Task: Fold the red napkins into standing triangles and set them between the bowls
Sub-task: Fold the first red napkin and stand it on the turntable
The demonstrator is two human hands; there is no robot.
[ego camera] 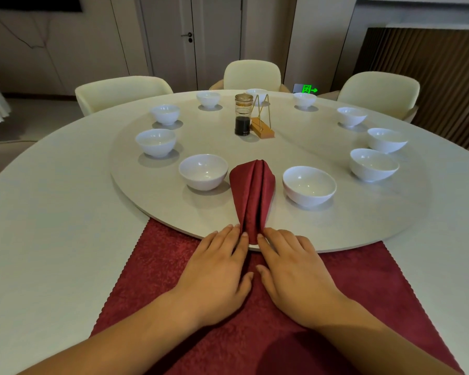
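Napkin, dark red with a faint woven sheen, lay folded into a long tapered wedge on a round pale disc. Its wide, rounded far end sat between the left bowl and the right bowl, close to both. Its narrow near end reached the disc's rim. Fingertips covered that near tip, so its exact shape could not be made out. Raised creases ran lengthwise down the middle. Whether the fold stood up off the disc or lay flat was hard to tell.

Both hands lay palm down, side by side. The left hand and the right hand had straight fingers held close together, their tips pressing the napkin's narrow end from either side. The thumbs pointed inward toward each other, nearly meeting. Both forearms were cut off by the bottom edge.

Under the hands lay a larger red cloth, nubbly, with a zigzag-cut edge. Its far end disappeared beneath the disc and its near end ran out of view. The cloth rested on a big, round, matte cream surface.

Ten glossy white bowls ringed the disc. The far bowl was partly hidden behind a glass jar of dark liquid and a gold wire stand on a wooden block at the centre. Three cream chairs stood beyond, their lower parts hidden by the surface.
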